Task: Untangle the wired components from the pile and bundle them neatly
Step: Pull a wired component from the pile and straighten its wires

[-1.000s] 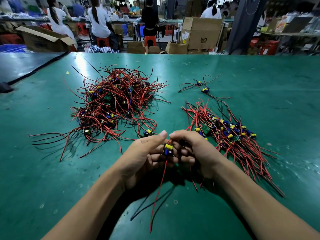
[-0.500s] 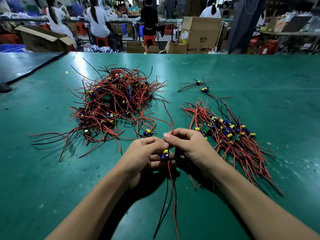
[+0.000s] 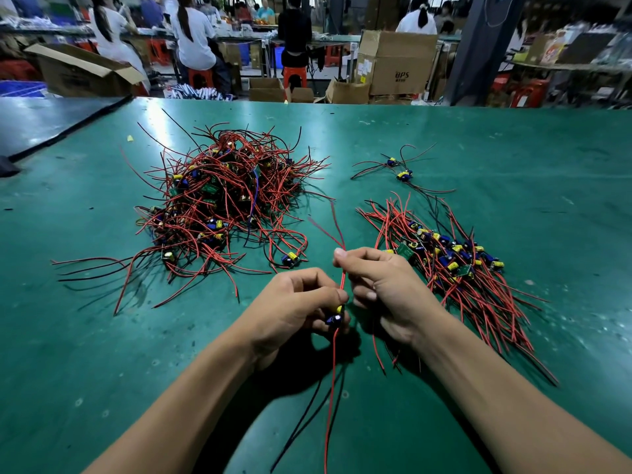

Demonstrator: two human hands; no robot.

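The table (image 3: 513, 148) filled the frame from the lower edge up to the upper quarter. On it, left of centre, lay the tangled pile (image 3: 222, 200). Right of centre lay the sorted bundle (image 3: 455, 268), and higher in the frame two loose components (image 3: 398, 169) lay apart from both. Between pile and bundle, in the lower middle, the left hand (image 3: 294, 309) and the right hand (image 3: 383, 289) met — the left held one component (image 3: 335, 317), the right pinched its wires (image 3: 343, 285) just above. Behind the table, along the top of the frame, stood cardboard boxes (image 3: 396, 63) and seated people (image 3: 193, 39).

Tangled red-wired pile (image 3: 222, 203), bundle (image 3: 455, 268) apart.
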